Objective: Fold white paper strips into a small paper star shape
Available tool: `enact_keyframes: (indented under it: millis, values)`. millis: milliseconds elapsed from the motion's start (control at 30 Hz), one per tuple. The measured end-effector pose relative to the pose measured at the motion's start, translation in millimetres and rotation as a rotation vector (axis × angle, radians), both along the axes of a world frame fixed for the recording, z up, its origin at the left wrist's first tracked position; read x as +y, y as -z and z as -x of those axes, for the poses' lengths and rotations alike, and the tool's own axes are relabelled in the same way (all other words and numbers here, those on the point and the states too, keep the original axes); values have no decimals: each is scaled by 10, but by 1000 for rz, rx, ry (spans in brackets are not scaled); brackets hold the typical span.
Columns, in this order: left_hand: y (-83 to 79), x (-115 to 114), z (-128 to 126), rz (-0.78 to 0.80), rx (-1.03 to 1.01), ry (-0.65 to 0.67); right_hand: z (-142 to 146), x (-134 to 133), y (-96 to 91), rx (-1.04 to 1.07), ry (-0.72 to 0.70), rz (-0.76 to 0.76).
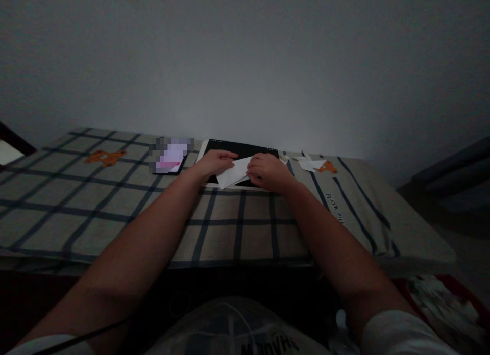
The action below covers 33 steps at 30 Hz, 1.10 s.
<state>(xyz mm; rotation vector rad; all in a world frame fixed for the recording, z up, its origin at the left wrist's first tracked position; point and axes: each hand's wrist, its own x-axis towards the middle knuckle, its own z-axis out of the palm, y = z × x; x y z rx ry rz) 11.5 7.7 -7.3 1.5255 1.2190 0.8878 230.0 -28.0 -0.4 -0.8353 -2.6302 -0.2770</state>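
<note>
A folded sheet of white paper (234,174) lies between my two hands, over a black board with a pale border (245,150). My left hand (216,162) has its fingers closed on the paper's upper left side, with the index finger stretched along it. On the other side, my right hand (267,170) is curled over the paper's right end and hides that part. The paper's lower left corner sticks out toward me. Its lower edge shows more than one layer.
A lit tablet or phone (174,158) rests left of the board. Some folded white paper pieces (311,163) lie on the right. A checked cloth (241,227) with bear prints covers the table, which stands against a grey wall (245,64).
</note>
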Motion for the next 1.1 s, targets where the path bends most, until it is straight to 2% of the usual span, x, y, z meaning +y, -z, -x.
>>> enact_keyframes:
  millis: [133, 267, 433, 667, 967, 1100]
  values:
    - [43, -1, -16, -41, 31, 26, 41, -29, -2, -35, 14, 5]
    - [68, 9, 6, -155, 132, 13, 69, -39, 28, -28, 9, 53]
    - [94, 47, 28, -298, 298, 71, 42, 46, 131, 30, 2, 162]
    - [124, 45, 18, -426, 413, 115, -19, 152, 208, 89, -8, 238]
    - [65, -56, -40, -632, 579, 117, 44, 82, 159, 7, 109, 192]
    - [49, -82, -58, -670, 607, 125, 47, 47, 132, -26, 148, 188]
